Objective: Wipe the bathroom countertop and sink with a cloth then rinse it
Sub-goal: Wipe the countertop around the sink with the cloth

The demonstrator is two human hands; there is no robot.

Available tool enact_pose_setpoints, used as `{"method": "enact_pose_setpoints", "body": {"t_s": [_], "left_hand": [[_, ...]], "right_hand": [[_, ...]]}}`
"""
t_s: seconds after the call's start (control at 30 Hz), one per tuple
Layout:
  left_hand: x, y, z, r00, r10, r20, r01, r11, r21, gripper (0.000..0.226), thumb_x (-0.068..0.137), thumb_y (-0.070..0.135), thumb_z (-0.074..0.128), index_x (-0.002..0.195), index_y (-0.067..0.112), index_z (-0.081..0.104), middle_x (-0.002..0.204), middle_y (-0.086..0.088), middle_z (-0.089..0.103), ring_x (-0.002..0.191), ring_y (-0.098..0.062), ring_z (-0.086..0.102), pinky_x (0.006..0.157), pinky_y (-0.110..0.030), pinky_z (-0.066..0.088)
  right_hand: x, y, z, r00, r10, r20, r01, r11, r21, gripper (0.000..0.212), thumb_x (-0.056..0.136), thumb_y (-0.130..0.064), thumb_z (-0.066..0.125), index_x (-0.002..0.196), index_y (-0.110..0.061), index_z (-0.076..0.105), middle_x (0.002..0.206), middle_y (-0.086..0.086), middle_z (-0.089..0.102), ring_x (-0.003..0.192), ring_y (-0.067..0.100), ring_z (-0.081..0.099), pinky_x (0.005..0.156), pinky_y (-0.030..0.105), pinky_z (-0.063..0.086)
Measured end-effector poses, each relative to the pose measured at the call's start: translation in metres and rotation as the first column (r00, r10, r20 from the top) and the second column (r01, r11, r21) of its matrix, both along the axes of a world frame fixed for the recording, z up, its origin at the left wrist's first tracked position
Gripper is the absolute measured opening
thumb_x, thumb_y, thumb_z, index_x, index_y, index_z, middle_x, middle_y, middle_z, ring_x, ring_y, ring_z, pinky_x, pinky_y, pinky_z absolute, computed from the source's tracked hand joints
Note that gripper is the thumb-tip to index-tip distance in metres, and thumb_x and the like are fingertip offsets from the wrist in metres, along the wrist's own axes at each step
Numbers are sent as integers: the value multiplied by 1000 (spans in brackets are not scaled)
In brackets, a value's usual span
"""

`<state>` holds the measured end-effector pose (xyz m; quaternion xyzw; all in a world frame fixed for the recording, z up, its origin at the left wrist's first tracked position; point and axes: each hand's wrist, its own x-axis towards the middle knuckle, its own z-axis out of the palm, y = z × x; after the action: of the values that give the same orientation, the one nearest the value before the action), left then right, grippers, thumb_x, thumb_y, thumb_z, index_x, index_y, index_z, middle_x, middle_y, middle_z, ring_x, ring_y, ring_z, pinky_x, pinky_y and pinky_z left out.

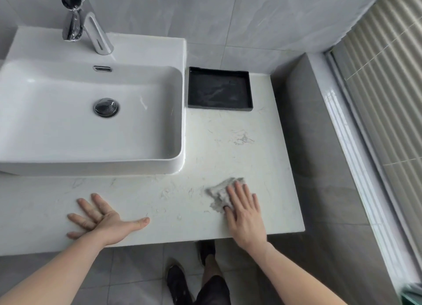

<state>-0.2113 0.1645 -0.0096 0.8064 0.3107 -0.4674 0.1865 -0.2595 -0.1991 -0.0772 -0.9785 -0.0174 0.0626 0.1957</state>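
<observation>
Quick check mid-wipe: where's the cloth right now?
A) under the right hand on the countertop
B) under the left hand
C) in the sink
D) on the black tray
A: the right hand presses the cloth flat on the countertop; the left hand rests bare.

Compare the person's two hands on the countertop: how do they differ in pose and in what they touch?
The left hand has fingers splayed on bare countertop; the right hand keeps fingers together, pressing the grey cloth. The left lies below the sink, the right further right. Both lie flat.
</observation>
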Motion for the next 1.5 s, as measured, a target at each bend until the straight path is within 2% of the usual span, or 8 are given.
{"method": "enact_pose_setpoints", "body": {"t_s": [0.17, 0.33, 0.5, 0.67, 0.87, 1.07, 1.27, 1.5], "left_hand": [[0, 0, 2, 1000, 6, 5, -5, 1000, -9, 179, 27, 101, 62, 145, 20, -46, 148, -12, -57, 141, -49, -41, 113, -74, -7], [-1, 1, 3, 1000, 16, 4, -16, 1000, -18, 180, 25, 102, 62, 145, 20, -45, 148, -13, -56, 140, -50, -41, 113, -74, -7], [0, 1, 4, 1000, 19, -4, -19, 1000, -17, 181, 23, 103, 59, 146, 20, -44, 149, -13, -55, 141, -50, -41, 113, -74, -6], [-1, 1, 1, 1000, 6, -4, -6, 1000, -2, 181, 21, 103, 59, 146, 21, -44, 149, -12, -55, 142, -49, -39, 114, -74, -5], [-2, 1, -1, 1000, -7, 12, 7, 1000, -4, 181, 23, 102, 61, 146, 21, -44, 151, -12, -52, 143, -48, -38, 113, -74, -5], [-3, 1, 1, 1000, 4, 20, -3, 1000, -12, 181, 23, 102, 62, 146, 21, -44, 150, -11, -54, 142, -48, -40, 113, -74, -7], [-2, 1, 4, 1000, 19, 7, -19, 1000, -20, 182, 21, 103, 60, 146, 19, -44, 149, -13, -54, 141, -50, -40, 112, -75, -6], [0, 2, 5, 1000, 21, -7, -21, 1000, -18, 183, 20, 104, 58, 146, 20, -43, 150, -12, -54, 142, -49, -39, 113, -74, -5]], "right_hand": [[-2, -100, 3, 930, -366, -29, 367, 929, 39, 52, 108, -12, 42, 159, -20, 38, 169, -1, 29, 158, 22, 22, 123, 57, 29], [0, -102, 40, 694, -715, -85, 710, 660, 245, 44, 112, -25, 37, 153, -36, 45, 159, -10, 48, 139, 26, 54, 108, 40, 44], [2, -12, 36, 896, -439, -71, 429, 812, 395, 48, 109, -11, 43, 150, -37, 47, 154, -18, 50, 143, 11, 49, 119, 33, 38], [-11, 85, 1, 996, 74, -49, -65, 983, 169, 63, 108, -26, 44, 164, -40, 19, 174, -13, 2, 161, 13, -10, 130, 44, -6], [-22, 47, 7, 994, 110, -5, -110, 994, 8, 62, 110, -41, 34, 165, -40, 5, 174, -11, -5, 161, 16, -12, 130, 42, -8], [-39, -87, 8, 978, -209, -19, 209, 975, 74, 61, 106, -3, 46, 159, -32, 37, 169, -18, 21, 160, 8, 13, 126, 51, 28], [-28, -98, 43, 824, -566, -25, 557, 801, 219, 48, 111, -18, 42, 148, -48, 47, 161, -18, 40, 145, 16, 47, 105, 35, 48], [-28, 51, 16, 993, -82, -84, 106, 935, 338, 60, 108, -8, 45, 160, -37, 35, 170, -22, 17, 159, 1, 6, 132, 40, 11]]}}
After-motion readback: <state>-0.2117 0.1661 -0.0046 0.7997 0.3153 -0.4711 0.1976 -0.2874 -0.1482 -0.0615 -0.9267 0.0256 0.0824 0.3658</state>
